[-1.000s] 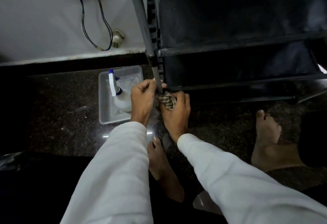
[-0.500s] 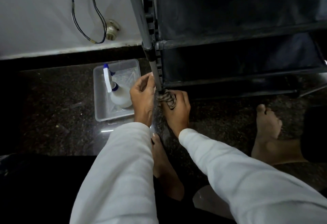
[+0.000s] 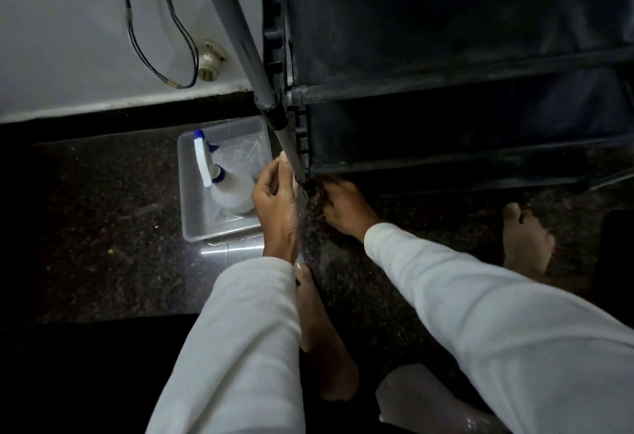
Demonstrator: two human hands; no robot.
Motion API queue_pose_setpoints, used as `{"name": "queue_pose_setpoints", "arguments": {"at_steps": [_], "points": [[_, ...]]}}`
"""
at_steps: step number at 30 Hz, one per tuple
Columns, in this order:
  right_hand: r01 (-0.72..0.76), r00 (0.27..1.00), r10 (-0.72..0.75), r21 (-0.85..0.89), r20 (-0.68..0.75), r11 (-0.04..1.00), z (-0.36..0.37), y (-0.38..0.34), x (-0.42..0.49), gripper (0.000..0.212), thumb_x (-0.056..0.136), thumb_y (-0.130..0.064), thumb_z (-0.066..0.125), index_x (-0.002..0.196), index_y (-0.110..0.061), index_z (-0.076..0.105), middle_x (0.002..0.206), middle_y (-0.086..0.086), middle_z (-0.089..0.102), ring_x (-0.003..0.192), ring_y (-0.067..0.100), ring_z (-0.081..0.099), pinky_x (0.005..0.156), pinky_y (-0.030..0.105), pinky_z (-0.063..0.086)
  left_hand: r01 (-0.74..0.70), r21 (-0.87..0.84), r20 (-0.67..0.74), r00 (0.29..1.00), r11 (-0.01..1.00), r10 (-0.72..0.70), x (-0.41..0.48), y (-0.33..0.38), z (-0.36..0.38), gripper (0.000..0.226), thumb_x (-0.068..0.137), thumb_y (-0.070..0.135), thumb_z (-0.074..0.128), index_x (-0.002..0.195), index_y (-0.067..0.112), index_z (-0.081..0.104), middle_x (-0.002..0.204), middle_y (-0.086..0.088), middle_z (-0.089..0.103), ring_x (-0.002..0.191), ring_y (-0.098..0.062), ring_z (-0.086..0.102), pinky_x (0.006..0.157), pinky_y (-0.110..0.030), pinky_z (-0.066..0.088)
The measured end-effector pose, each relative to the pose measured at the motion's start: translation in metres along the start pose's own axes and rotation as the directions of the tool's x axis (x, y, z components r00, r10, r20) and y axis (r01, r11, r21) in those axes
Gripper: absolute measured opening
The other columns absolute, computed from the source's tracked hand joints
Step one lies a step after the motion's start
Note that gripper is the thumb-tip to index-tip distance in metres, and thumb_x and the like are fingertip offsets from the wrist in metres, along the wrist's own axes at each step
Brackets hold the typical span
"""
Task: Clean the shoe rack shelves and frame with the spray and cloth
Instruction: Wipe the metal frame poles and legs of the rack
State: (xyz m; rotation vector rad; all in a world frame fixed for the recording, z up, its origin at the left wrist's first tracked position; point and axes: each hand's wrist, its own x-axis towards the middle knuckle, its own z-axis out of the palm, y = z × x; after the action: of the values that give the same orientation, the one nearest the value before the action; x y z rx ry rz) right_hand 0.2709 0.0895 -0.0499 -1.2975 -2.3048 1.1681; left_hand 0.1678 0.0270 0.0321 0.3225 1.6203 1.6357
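Note:
A dark shoe rack (image 3: 446, 97) with black fabric shelves fills the upper right. Its grey front-left pole (image 3: 240, 39) runs down to the floor. My left hand (image 3: 276, 200) curls around the pole's lowest part. My right hand (image 3: 343, 208) grips the striped cloth (image 3: 314, 195) against the pole's foot, and the cloth is mostly hidden in shadow under my fingers. The white spray bottle (image 3: 226, 186) with a blue nozzle lies in a clear plastic tub (image 3: 192, 221) just left of my left hand.
The floor is dark speckled stone (image 3: 103, 227). A white wall (image 3: 68, 39) with hanging wires and a socket rises at the back left. My bare feet (image 3: 322, 337) rest below my hands, and the other foot (image 3: 525, 238) is at the right.
Both hands slid down the pole toward its foot. The cloth, plainly seen before, is now nearly covered by my right hand. The view moved closer and lower.

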Motion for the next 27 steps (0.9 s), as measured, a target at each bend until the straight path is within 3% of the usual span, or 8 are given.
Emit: {"name": "queue_pose_setpoints", "arguments": {"at_steps": [3,6,8,11,14,17,23,27], "points": [[-0.027,0.995,0.039,-0.124,0.091,0.992,0.009,0.008,0.0,0.039,0.092,-0.016,0.058,0.131,-0.016,0.056,0.139,0.011,0.05,0.124,0.035,0.054,0.102,0.044,0.048,0.039,-0.085,-0.039,0.998,0.996,-0.042,-0.009,0.002,0.001,0.029,0.099,0.018,0.059,0.123,0.002,0.063,0.112,-0.005,0.073,0.107,-0.016,0.068,0.101,-0.033,0.052],[-0.038,0.999,0.038,-0.087,0.005,0.996,0.018,0.011,-0.008,0.044,0.089,-0.005,0.06,0.133,-0.008,0.057,0.139,0.014,0.05,0.122,0.034,0.052,0.102,0.041,0.047,0.097,-0.147,-0.068,0.992,0.984,-0.108,-0.017,-0.001,-0.003,0.026,0.101,0.012,0.049,0.122,0.012,0.065,0.105,0.0,0.076,0.104,-0.014,0.07,0.103,-0.035,0.051],[-0.058,0.996,0.06,0.029,-0.067,0.998,0.016,0.012,-0.016,0.047,0.085,0.0,0.063,0.132,-0.006,0.06,0.137,0.015,0.053,0.121,0.03,0.056,0.104,0.026,0.044,0.111,-0.082,-0.057,0.992,0.99,-0.115,-0.021,-0.005,-0.004,0.027,0.103,0.019,0.046,0.119,0.01,0.067,0.103,0.0,0.075,0.101,-0.013,0.07,0.105,-0.036,0.05],[-0.106,0.963,0.151,0.202,-0.221,0.974,0.004,0.016,-0.035,0.044,0.08,0.015,0.062,0.122,0.004,0.065,0.121,0.017,0.061,0.097,0.014,0.061,0.082,-0.006,0.034,0.114,-0.054,-0.04,0.992,0.992,-0.117,-0.026,-0.008,-0.003,0.036,0.106,0.035,0.042,0.105,0.012,0.07,0.099,0.001,0.075,0.098,-0.01,0.07,0.106,-0.036,0.049],[-0.196,0.87,0.305,0.296,-0.388,0.935,-0.01,0.03,-0.058,0.042,0.079,0.011,0.065,0.119,0.0,0.068,0.116,0.017,0.064,0.093,0.014,0.061,0.083,-0.002,0.039,0.081,-0.008,-0.002,0.997,0.997,-0.081,-0.026,-0.009,-0.002,0.047,0.106,0.044,0.033,0.107,0.015,0.069,0.104,0.003,0.075,0.102,-0.006,0.069,0.105,-0.031,0.048],[-0.277,0.811,0.394,0.31,-0.432,0.909,-0.016,0.049,-0.073,0.043,0.078,0.003,0.07,0.119,-0.009,0.07,0.116,0.011,0.066,0.102,0.019,0.064,0.094,0.007,0.041,0.073,0.042,0.032,0.997,0.996,-0.075,-0.023,-0.008,0.003,0.061,0.106,0.05,0.027,0.131,0.006,0.061,0.127,-0.008,0.068,0.119,-0.015,0.063,0.108,-0.031,0.045],[-0.088,0.935,0.165,0.247,-0.313,0.965,-0.007,0.015,-0.058,0.037,0.076,0.001,0.077,0.112,-0.008,0.071,0.106,0.005,0.068,0.093,0.01,0.063,0.082,-0.004,0.035,0.076,0.038,0.053,0.996,0.996,-0.078,-0.017,-0.014,0.004,0.065,0.104,0.054,0.025,0.142,0.008,0.052,0.138,-0.012,0.06,0.129,-0.019,0.056,0.109,-0.03,0.042],[-0.162,0.954,0.206,0.203,-0.217,0.966,0.019,-0.006,-0.038,0.035,0.081,-0.009,0.075,0.115,-0.006,0.068,0.116,0.014,0.066,0.098,0.014,0.059,0.082,-0.002,0.032,0.089,0.02,0.066,0.994,0.996,-0.091,-0.016,-0.015,0.002,0.068,0.104,0.057,0.025,0.144,0.007,0.049,0.141,-0.023,0.054,0.133,-0.032,0.052,0.113,-0.042,0.039]]}}
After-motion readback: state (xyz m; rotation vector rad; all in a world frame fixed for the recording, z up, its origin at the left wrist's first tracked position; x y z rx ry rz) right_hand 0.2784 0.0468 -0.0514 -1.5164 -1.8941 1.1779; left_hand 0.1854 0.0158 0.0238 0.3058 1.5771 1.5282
